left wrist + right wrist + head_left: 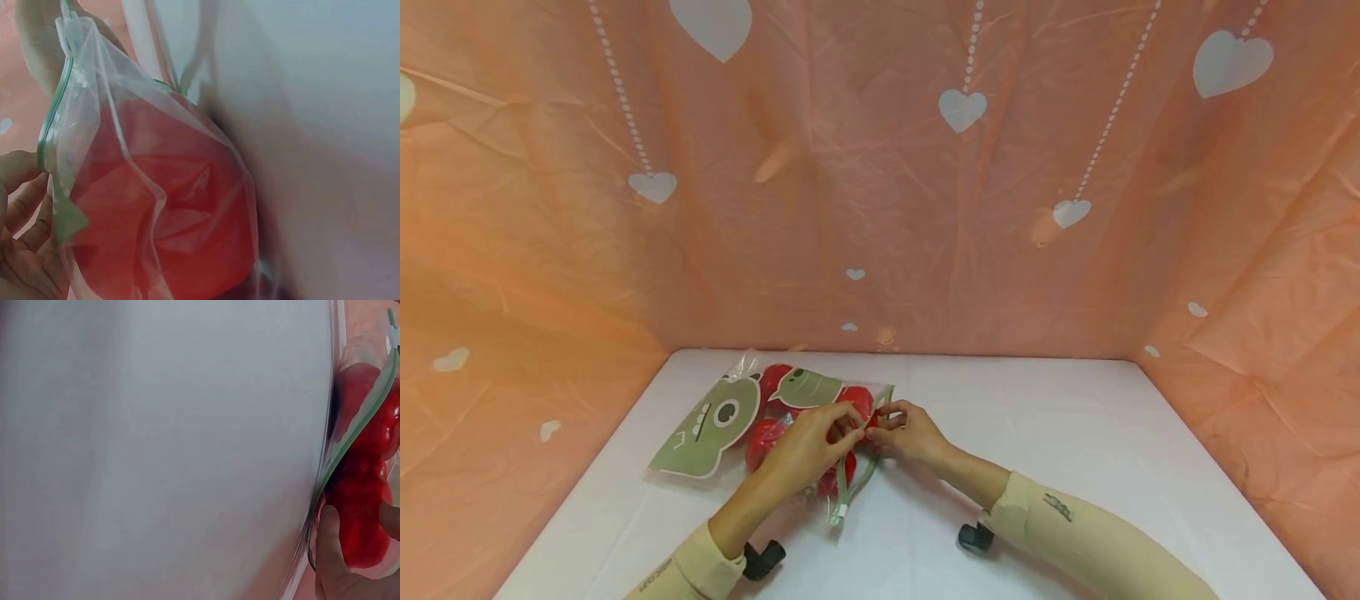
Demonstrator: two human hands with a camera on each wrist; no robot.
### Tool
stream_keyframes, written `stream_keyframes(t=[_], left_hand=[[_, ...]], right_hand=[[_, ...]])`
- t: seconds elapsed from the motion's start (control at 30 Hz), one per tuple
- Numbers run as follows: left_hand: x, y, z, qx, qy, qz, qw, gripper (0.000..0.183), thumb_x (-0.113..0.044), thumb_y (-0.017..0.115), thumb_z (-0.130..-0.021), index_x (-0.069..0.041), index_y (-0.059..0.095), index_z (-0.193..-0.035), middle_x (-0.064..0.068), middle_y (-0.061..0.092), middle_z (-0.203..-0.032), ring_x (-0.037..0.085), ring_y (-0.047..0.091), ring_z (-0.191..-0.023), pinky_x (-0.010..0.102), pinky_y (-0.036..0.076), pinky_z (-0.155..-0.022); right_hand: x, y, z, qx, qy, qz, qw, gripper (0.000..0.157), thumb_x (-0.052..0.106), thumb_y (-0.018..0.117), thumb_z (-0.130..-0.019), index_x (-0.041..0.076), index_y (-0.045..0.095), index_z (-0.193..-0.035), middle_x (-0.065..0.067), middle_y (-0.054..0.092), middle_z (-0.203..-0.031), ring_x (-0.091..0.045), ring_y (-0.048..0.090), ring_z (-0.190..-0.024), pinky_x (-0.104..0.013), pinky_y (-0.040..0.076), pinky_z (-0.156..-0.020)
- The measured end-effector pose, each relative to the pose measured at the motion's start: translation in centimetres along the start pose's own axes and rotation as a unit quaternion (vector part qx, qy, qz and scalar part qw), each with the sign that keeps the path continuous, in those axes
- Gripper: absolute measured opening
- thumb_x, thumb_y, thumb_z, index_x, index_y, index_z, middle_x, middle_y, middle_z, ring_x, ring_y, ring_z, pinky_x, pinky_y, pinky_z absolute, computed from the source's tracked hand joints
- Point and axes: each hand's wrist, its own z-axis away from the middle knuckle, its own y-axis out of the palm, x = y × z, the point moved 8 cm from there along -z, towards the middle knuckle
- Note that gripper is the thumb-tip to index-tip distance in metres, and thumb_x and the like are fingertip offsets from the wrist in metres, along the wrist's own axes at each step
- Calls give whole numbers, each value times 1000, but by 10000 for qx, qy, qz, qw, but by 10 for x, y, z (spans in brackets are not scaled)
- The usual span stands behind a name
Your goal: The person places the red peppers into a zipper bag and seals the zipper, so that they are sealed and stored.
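Observation:
A clear zip bag (681, 458) with green monster prints lies on the white table, its green-edged mouth toward the right. Several shiny red, lobed things that look like bell peppers are inside. My left hand (808, 442) reaches over the bag and pinches the edge of its mouth, beside the green zip strip (53, 119). At the opening, my right hand (913, 433) holds a red bell pepper (359, 531) between thumb and fingers. The zip's white slider (842, 510) sits at the near end of the strip.
The white table (1037, 417) extends to the right of the bag. Orange cloth (902, 208) with pale hearts hangs behind and along both sides. Dark wrist-worn devices (976, 537) show below both forearms.

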Motion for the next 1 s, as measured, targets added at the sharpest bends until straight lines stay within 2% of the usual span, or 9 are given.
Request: stream_keyframes(t=[0.17, 0.53, 0.77, 1.0], left_hand=[[1, 0, 0, 1, -82, -32, 10000, 9, -13, 79, -99, -17, 71, -102, -11, 67, -84, 4, 60, -74, 24, 53, -67], [2, 1, 0, 24, -244, -11, 9997, 8, -14, 78, -99, -18, 71, -101, -11, 68, -86, 6, 60, -74, 24, 53, -66], [4, 0, 4, 136, -456, 293, 9984, 11, -17, 76, -102, -11, 75, -111, 1, 72, -89, 9, 61, -67, 25, 54, -58], [-1, -9, 10, -111, -158, 46, 9998, 5, -13, 78, -99, -14, 76, -103, -9, 73, -88, 6, 65, -78, 25, 57, -74]], right_hand=[[-1, 2, -1, 70, 36, 2, 10000, 41, -2, 76, -95, -13, 56, -128, -21, 70, -102, -29, 78, -82, -37, 65, -76], [1, -9, 3, 69, 127, 306, 9994, 38, -3, 75, -96, -13, 61, -130, -23, 73, -105, -32, 78, -85, -39, 65, -78], [4, -17, 15, 309, 173, 175, 9992, 33, 0, 73, -97, -13, 62, -125, -21, 73, -101, -26, 78, -81, -40, 65, -77], [4, -13, 33, 650, 129, 195, 9976, 26, 5, 74, -98, -10, 67, -117, -19, 75, -98, -25, 77, -81, -39, 65, -78]])
